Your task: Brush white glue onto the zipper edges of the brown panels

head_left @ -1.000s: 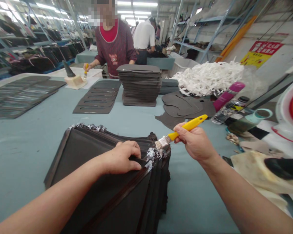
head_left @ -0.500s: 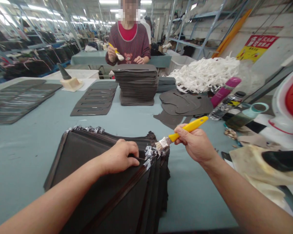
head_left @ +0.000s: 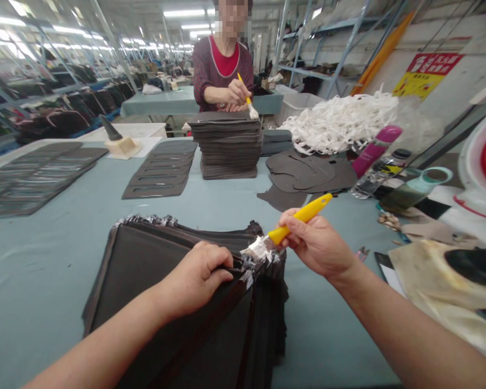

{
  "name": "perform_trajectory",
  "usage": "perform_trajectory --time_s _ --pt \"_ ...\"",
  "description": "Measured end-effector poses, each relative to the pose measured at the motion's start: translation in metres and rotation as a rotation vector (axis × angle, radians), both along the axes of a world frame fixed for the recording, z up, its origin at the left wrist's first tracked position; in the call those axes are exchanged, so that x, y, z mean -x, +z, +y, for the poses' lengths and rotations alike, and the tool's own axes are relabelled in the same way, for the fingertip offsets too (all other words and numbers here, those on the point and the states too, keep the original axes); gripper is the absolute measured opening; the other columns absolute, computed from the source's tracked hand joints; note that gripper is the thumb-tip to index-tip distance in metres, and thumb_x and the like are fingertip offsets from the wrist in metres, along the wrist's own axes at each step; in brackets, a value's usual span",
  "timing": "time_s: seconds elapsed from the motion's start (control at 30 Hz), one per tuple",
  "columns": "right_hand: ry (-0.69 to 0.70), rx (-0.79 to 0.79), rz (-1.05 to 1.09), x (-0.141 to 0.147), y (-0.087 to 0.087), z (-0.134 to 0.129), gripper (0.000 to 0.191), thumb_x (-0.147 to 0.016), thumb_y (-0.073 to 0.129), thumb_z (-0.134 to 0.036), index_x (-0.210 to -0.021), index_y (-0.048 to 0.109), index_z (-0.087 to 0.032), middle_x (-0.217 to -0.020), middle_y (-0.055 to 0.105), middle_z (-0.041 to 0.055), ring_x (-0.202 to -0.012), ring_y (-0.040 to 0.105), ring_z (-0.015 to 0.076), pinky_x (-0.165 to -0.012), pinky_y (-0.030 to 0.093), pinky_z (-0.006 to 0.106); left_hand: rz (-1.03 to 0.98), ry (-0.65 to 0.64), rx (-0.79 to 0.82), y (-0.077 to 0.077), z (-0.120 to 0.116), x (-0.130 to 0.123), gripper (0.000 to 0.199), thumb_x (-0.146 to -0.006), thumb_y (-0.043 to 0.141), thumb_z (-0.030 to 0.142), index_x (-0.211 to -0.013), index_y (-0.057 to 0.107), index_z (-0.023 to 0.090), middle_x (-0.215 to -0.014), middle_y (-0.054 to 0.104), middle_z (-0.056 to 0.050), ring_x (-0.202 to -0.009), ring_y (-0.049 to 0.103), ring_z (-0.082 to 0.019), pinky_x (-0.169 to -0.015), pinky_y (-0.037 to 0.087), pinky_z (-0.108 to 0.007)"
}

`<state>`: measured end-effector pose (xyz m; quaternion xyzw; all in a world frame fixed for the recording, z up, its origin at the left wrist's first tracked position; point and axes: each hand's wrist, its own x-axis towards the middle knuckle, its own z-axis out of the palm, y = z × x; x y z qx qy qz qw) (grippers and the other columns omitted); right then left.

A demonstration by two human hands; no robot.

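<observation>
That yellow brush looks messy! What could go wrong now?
The brush in the right hand touches the edges of the stack, so its white stuff could smear onto the flat dark faces. The left hand is right beside it and might get sticky. The fanned pieces could also slide apart.

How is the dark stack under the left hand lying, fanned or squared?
Fanned: the left hand rests on the dark panels, whose edges step apart in layers.
</observation>
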<state>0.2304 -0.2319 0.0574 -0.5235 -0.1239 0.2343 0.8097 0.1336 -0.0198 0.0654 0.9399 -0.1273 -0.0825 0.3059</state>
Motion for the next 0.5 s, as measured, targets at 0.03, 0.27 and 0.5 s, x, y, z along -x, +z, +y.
perform_trajectory --time_s 0.03,0.27,0.5 --pt "-0.029 -0.021 0.009 -0.003 -0.001 -0.001 0.024 -0.068 0.071 -0.037 -0.070 0.058 -0.016 -0.059 0.052 -0.0033 -0.050 0.049 0.0069 -0.046 0.039 0.018 0.004 0.008 0.016 -0.001 0.001 0.001 0.004 -0.078 0.053 0.018 -0.074 0.052 0.020 -0.076 0.056 0.002 -0.078 0.047 -0.015 -0.075 0.036 -0.028" --pt "0.060 0.148 0.006 -0.001 -0.019 0.006 0.029 -0.067 0.070 -0.039 -0.069 0.057 -0.014 -0.055 0.055 -0.0024 -0.044 0.048 0.0065 -0.044 0.038 0.019 0.070 0.116 0.198 -0.009 0.003 0.001 0.032 -0.076 0.055 0.019 -0.108 0.050 0.023 -0.095 0.057 -0.001 -0.092 0.051 -0.017 -0.086 0.039 -0.031" --pt "-0.080 0.092 -0.038 -0.010 -0.009 -0.007 0.029 -0.066 0.069 -0.041 -0.071 0.055 -0.015 -0.056 0.054 -0.0034 -0.047 0.048 0.0073 -0.046 0.039 0.020 -0.004 0.021 0.158 -0.005 -0.001 -0.013 0.014 -0.074 0.054 0.020 -0.087 0.060 0.020 -0.102 0.054 -0.004 -0.102 0.047 -0.018 -0.096 0.033 -0.029"
